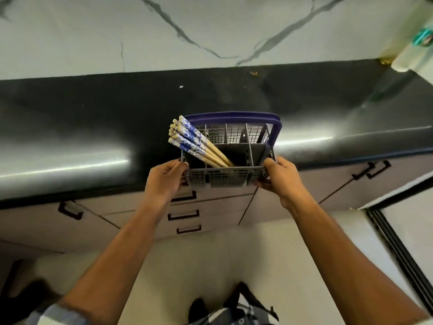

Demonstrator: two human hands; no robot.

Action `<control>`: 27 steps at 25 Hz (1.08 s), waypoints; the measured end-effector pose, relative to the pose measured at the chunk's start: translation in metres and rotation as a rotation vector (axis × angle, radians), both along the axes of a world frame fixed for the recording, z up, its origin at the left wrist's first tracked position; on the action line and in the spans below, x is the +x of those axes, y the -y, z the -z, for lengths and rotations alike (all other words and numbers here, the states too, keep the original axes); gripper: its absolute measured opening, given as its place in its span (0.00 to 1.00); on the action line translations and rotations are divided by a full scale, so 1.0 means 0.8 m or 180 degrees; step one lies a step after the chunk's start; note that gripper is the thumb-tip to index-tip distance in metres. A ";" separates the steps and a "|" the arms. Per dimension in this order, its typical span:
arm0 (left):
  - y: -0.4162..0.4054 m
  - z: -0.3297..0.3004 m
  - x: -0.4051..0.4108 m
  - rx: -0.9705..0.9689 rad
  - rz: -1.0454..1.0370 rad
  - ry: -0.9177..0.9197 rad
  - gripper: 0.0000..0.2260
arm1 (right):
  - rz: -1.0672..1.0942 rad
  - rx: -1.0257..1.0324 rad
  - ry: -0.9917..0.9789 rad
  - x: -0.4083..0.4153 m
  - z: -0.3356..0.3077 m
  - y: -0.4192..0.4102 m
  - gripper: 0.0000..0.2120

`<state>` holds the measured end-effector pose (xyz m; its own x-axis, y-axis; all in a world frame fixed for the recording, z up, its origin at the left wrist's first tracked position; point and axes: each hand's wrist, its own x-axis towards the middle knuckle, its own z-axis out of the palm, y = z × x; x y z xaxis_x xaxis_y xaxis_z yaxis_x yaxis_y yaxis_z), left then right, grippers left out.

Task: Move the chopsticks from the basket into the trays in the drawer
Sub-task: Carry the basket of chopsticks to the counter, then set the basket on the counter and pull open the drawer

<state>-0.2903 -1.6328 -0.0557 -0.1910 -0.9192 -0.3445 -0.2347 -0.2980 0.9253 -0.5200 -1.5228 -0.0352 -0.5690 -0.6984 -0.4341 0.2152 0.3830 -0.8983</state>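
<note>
A grey plastic cutlery basket (pixel 225 178) with a purple handle (pixel 236 116) sits at the front edge of the black countertop (pixel 93 118). A bundle of wooden chopsticks (pixel 194 143) with blue-and-white patterned tops leans to the left out of one of its compartments. My left hand (pixel 167 178) grips the basket's left side. My right hand (pixel 280 177) grips its right side. The drawers (pixel 185 214) below the counter are closed, so no trays show.
Closed cabinet doors with dark handles (pixel 372 170) run under the counter on both sides. A marble-patterned wall (pixel 210 31) rises behind the counter. A white object with a teal part (pixel 412 43) stands at the far right corner.
</note>
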 end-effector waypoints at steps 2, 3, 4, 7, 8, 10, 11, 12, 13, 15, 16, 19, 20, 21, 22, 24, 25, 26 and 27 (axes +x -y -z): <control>0.049 0.003 -0.021 0.0024 -0.0031 -0.0030 0.11 | -0.0025 -0.0001 0.0030 -0.024 0.006 0.058 0.06; 0.071 0.006 -0.033 0.0023 -0.0097 -0.0028 0.11 | -0.0055 -0.0019 0.0071 -0.037 0.010 0.087 0.07; 0.093 0.008 -0.045 0.0025 -0.0199 -0.0020 0.11 | -0.0095 -0.0031 0.0126 -0.049 0.012 0.114 0.07; 0.147 0.009 -0.079 0.0033 -0.0473 0.0050 0.13 | -0.0162 0.0019 0.0174 -0.080 0.017 0.176 0.08; 0.166 0.008 -0.088 0.0060 -0.0526 0.0072 0.13 | -0.0194 0.0011 0.0146 -0.090 0.019 0.196 0.08; 0.200 0.007 -0.100 0.0088 -0.0599 0.0146 0.13 | -0.0293 -0.0008 0.0094 -0.105 0.021 0.234 0.09; 0.215 0.007 -0.104 0.0099 -0.0626 0.0184 0.11 | -0.0330 -0.0002 0.0107 -0.110 0.020 0.251 0.08; 0.228 0.007 -0.107 0.0108 -0.0645 0.0220 0.10 | -0.0364 -0.0004 0.0123 -0.114 0.020 0.265 0.08; 0.239 0.008 -0.110 0.0119 -0.0662 0.0218 0.10 | -0.0404 -0.0021 0.0131 -0.117 0.021 0.278 0.09; 0.255 0.012 -0.113 0.0136 -0.0701 0.0205 0.09 | -0.0401 -0.0075 0.0184 -0.120 0.021 0.295 0.09; 0.262 0.012 -0.114 0.0137 -0.0696 0.0182 0.09 | -0.0386 -0.0092 0.0194 -0.121 0.021 0.301 0.09; 0.269 0.012 -0.108 0.0193 -0.0695 -0.0080 0.05 | -0.0432 0.0000 0.0044 -0.122 0.024 0.309 0.09; 0.268 0.013 -0.103 0.0215 -0.0758 -0.0173 0.07 | -0.0447 0.0032 0.0013 -0.121 0.026 0.306 0.12; 0.265 0.014 -0.095 0.0206 -0.0850 -0.0220 0.09 | -0.0432 0.0034 0.0041 -0.120 0.029 0.300 0.18; 0.261 0.017 -0.086 0.0167 -0.0936 -0.0218 0.10 | -0.0372 0.0028 0.0117 -0.118 0.032 0.292 0.25; 0.253 0.020 -0.070 0.0122 -0.0996 -0.0165 0.13 | -0.0209 -0.0001 0.0158 -0.110 0.036 0.272 0.35; 0.249 0.022 -0.061 0.0117 -0.0993 -0.0153 0.15 | -0.0168 -0.0025 0.0073 -0.103 0.035 0.260 0.35; 0.246 0.025 -0.052 0.0106 -0.0978 -0.0125 0.17 | -0.0153 -0.0057 -0.0038 -0.094 0.033 0.248 0.33; 0.243 0.025 -0.044 0.0065 -0.0944 -0.0091 0.18 | -0.0151 -0.0110 -0.0140 -0.083 0.031 0.236 0.30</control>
